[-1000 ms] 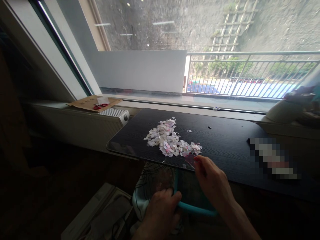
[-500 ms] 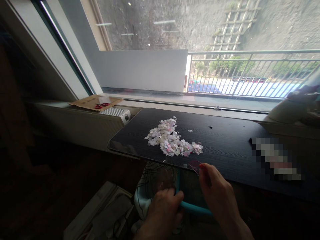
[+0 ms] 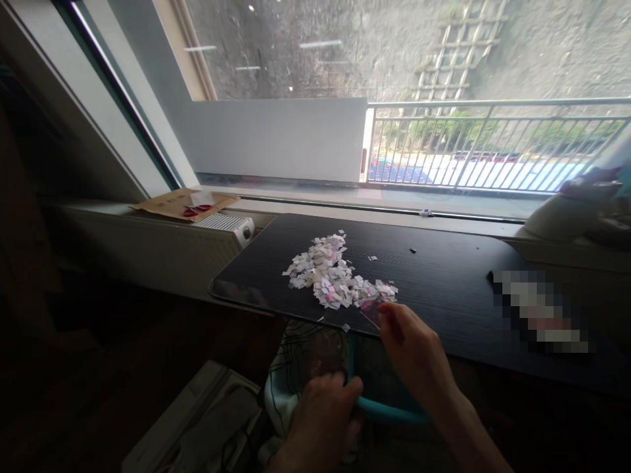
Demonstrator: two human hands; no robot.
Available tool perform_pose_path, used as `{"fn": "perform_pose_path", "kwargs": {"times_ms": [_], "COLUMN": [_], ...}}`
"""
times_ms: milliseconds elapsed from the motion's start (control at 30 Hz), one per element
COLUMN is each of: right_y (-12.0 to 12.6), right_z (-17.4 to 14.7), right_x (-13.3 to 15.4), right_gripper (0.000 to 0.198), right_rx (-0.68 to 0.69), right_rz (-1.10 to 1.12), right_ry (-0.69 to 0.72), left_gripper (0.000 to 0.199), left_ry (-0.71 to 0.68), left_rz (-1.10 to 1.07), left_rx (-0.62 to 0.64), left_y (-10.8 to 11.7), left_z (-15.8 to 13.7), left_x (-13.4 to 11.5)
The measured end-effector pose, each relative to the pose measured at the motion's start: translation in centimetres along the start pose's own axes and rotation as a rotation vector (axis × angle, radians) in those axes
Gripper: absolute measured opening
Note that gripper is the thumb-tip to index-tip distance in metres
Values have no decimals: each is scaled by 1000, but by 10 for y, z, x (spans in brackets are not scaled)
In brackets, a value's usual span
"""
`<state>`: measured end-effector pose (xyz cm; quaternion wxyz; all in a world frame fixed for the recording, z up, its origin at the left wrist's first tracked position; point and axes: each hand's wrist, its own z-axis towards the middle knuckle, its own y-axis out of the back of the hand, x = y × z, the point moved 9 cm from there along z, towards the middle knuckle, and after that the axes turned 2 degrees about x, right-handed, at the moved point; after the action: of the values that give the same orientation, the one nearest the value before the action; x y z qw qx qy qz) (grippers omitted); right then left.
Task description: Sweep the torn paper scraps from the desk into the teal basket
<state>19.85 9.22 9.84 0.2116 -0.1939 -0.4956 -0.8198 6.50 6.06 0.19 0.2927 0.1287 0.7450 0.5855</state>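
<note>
A heap of small paper scraps (image 3: 323,269), white with pink bits, lies on the dark tabletop (image 3: 434,282). My right hand (image 3: 414,341) pinches a thin, see-through pinkish card (image 3: 369,311) at the table's front edge. The card touches or nearly touches the near right end of the heap. Below the edge, my left hand (image 3: 325,404) is closed round the turquoise rim (image 3: 389,411) of a bin-like container. Most of that container is in shadow or behind my hands. A single scrap (image 3: 346,328) is at the table edge above it.
A brown envelope (image 3: 167,202) with red-handled scissors (image 3: 197,210) lies on the sill at left, by a white radiator (image 3: 241,228). A blurred-out object (image 3: 539,312) lies at the table's right. Checked cloth (image 3: 283,374) hangs below the table; a pale box (image 3: 172,407) stands lower left.
My right hand has moved the card leftward and up, from the table edge towards the heap. One scrap at the edge has shifted left. My left hand stays on the rim.
</note>
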Motion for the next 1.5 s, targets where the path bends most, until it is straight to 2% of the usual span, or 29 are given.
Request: {"fn": "perform_pose_path", "kwargs": {"times_ms": [167,267,400,567,667,800,933,1133,1500], "right_y": [-20,-22,-5,-3,3,1,-7,7,-1], "right_z": [-20,-21,4,13,10,18,21,14,21], "right_x": [14,18,-7,-32,-37,-29,-19,-27,-20], "right_gripper": [16,17,19,21,21,23,21,22,21], "right_rx": [67,122,32,165,174,136,194,167,183], "right_rz": [108,156,83,37,31,61,66,48,37], "right_ry": [71,114,-15,-88,-119,-86,-47,-85,-57], "left_gripper": [16,18,16,14,16,15,14,16,16], "left_ry": [-3,6,18,23,19,26,45,28,23], "left_rz": [10,7,-9,-4,13,24,40,20,21], "left_rx": [10,10,11,14,-2,7,42,-16,-18], "left_y": [-2,-4,-4,-5,-6,-5,-4,-2,-3], "left_z": [0,-1,-1,-1,0,0,-1,-1,-3], "left_x": [0,1,5,9,10,9,8,10,9]}}
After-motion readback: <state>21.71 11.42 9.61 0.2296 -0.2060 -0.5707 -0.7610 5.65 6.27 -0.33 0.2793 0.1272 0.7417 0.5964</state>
